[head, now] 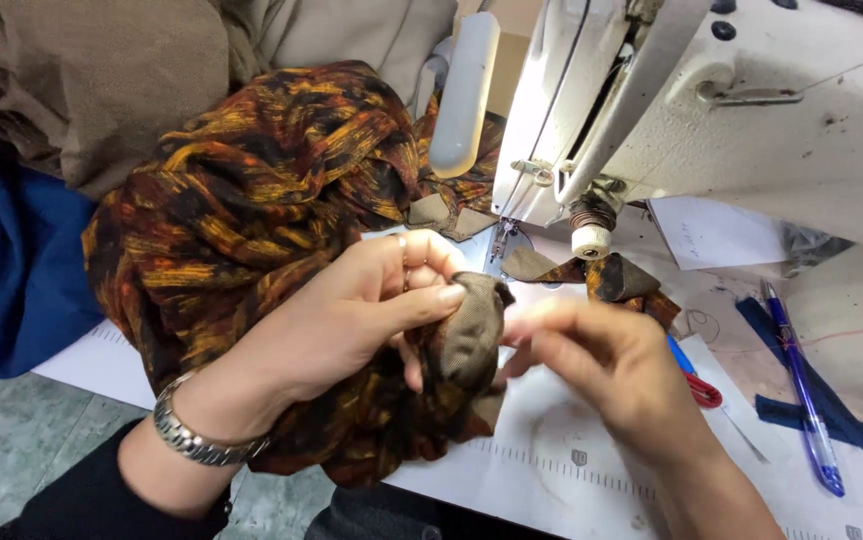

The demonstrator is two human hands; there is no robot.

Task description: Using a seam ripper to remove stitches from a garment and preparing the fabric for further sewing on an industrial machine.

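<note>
Pinching olive fabric piece (472, 335), left hand (352, 310), right hand (602, 365), white sewing table (572, 470), grey floor (12, 440)

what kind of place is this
Likely a sewing workshop or tailor's station: a white industrial sewing machine, patterned orange-brown fabric bunched on the table, and both hands working a khaki fabric piece.
</note>
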